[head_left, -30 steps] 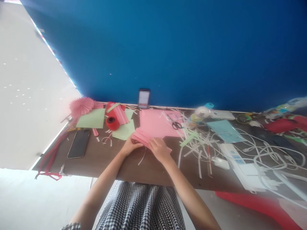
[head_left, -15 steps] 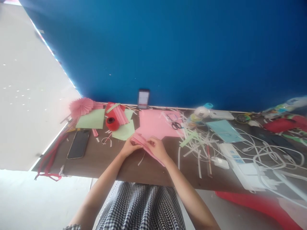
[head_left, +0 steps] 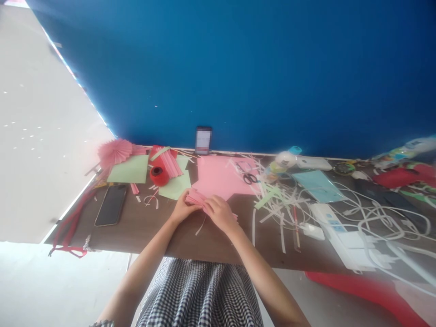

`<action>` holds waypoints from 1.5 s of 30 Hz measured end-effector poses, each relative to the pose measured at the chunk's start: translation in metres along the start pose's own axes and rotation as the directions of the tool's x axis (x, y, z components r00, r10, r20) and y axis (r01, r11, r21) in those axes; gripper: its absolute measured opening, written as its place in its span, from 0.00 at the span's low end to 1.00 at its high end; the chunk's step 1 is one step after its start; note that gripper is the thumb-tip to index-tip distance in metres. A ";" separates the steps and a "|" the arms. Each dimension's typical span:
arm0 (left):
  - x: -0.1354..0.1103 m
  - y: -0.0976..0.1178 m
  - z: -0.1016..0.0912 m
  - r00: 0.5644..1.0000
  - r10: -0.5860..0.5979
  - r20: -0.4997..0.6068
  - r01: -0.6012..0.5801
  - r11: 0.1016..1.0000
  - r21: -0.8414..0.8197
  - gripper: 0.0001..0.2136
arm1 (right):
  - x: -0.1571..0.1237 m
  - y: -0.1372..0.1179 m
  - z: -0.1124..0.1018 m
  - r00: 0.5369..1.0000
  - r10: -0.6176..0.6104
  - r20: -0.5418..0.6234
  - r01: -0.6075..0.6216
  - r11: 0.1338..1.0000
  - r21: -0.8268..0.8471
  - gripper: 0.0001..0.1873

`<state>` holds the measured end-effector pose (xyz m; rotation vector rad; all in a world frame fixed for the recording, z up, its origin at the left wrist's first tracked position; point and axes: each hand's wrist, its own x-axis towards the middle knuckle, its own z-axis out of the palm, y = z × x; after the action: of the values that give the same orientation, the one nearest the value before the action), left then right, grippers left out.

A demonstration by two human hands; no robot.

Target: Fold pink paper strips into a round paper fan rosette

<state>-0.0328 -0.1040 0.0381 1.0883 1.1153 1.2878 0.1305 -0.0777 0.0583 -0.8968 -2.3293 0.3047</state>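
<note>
left hand [head_left: 183, 210] pinching pleated pink paper [head_left: 196, 197] | right hand [head_left: 220, 212] gripping the same paper, grip closed on it | centre of frame, on worktop [head_left: 143, 227] | risk: pleats could spring apart if a pinch slackens

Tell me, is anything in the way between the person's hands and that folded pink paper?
Nothing visible. The left hand and the right hand both grip the folded pink paper; a loose white strip lies near them on the table.

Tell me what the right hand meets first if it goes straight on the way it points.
The pleated pink paper, which the right hand pinches; right behind it, probably, the left hand at the paper's other end. Depth is unclear.
</note>
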 end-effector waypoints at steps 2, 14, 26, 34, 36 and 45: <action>0.000 -0.001 -0.001 1.000 -0.019 -0.007 0.019 1.000 -0.001 0.29 | 0.000 -0.002 -0.002 1.000 -0.004 0.016 0.003 0.999 0.046 0.12; 0.002 0.000 -0.005 0.988 0.144 -0.049 -0.138 0.985 0.104 0.31 | -0.008 -0.003 -0.004 0.999 0.050 -0.010 -0.049 0.993 0.111 0.11; 0.006 -0.013 -0.016 0.847 0.402 0.348 -0.531 0.637 0.559 0.07 | -0.024 0.021 -0.006 0.990 -0.026 0.137 0.056 0.973 -0.222 0.09; 0.012 -0.007 -0.011 0.854 0.264 0.449 -0.503 0.640 0.580 0.09 | -0.036 0.037 -0.005 0.978 0.059 0.202 -0.023 0.984 -0.176 0.08; 0.014 -0.004 -0.011 0.838 0.236 0.492 -0.519 0.625 0.583 0.09 | -0.041 0.041 -0.009 0.978 0.073 0.195 -0.041 0.986 -0.164 0.08; 0.017 0.002 -0.009 0.756 0.191 0.627 -0.643 0.401 0.653 0.09 | -0.065 0.042 -0.011 0.994 0.076 0.080 -0.064 0.988 -0.142 0.11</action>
<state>-0.0425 -0.0872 0.0384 2.4635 1.1120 0.6771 0.1976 -0.0898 0.0195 -1.0539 -2.4248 0.2154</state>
